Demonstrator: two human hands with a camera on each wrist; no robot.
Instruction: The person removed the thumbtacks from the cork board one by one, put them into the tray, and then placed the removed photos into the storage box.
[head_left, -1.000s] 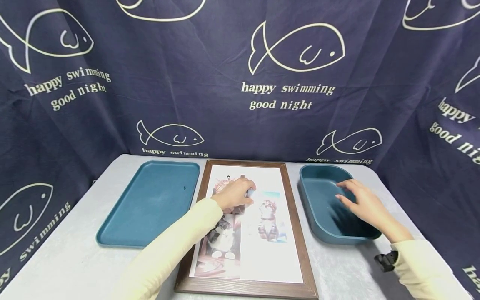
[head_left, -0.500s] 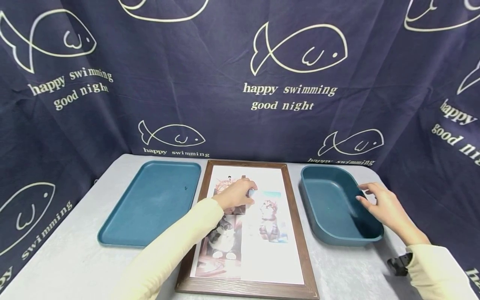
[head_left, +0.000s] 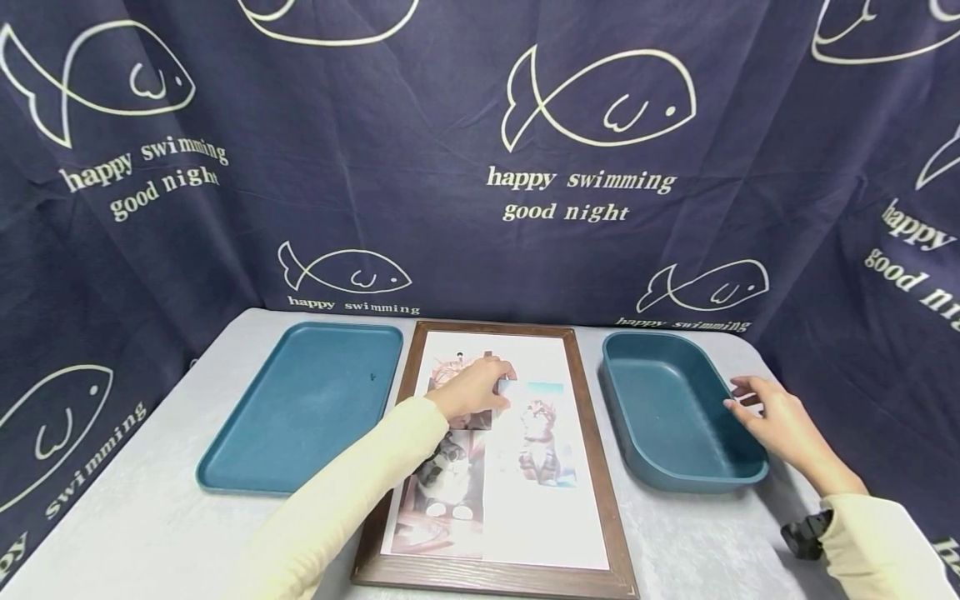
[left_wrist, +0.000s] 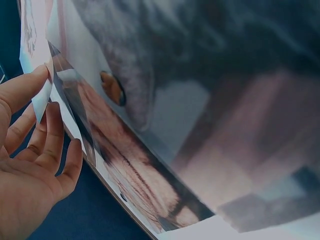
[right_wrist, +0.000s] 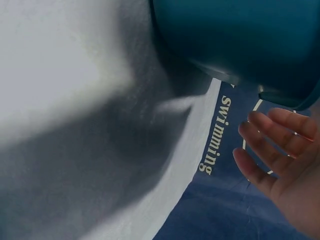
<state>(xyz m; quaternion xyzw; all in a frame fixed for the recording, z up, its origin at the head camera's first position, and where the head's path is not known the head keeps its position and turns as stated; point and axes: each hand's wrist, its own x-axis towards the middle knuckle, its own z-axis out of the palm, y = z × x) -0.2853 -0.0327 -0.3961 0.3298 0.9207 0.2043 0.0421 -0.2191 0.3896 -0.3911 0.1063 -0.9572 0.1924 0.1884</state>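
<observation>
Curtain (head_left: 585, 275) reads "happy swimming / good night". Left hand (head_left: 474, 388) pinches corner of kitten photo (head_left: 537, 446) over wooden frame (head_left: 495, 575), part-hiding upper photo (head_left: 448, 371). Right hand (head_left: 780, 427), fingers loose, beside blue bin (head_left: 660, 400).

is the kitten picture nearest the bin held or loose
Held: the left hand pinches the kitten picture near one corner; the left wrist view shows it between thumb and fingers.

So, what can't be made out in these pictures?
- Head: middle of the upper-left photo, behind the left hand.
- Head: near right corner of the tray, behind the left sleeve.
- Head: any contact between right hand and bin, too small to tell.
- Left wrist: rest of the pinched photo, cut off by the top edge.
- Right wrist: rest of the bin, cut off by the top edge.
</observation>
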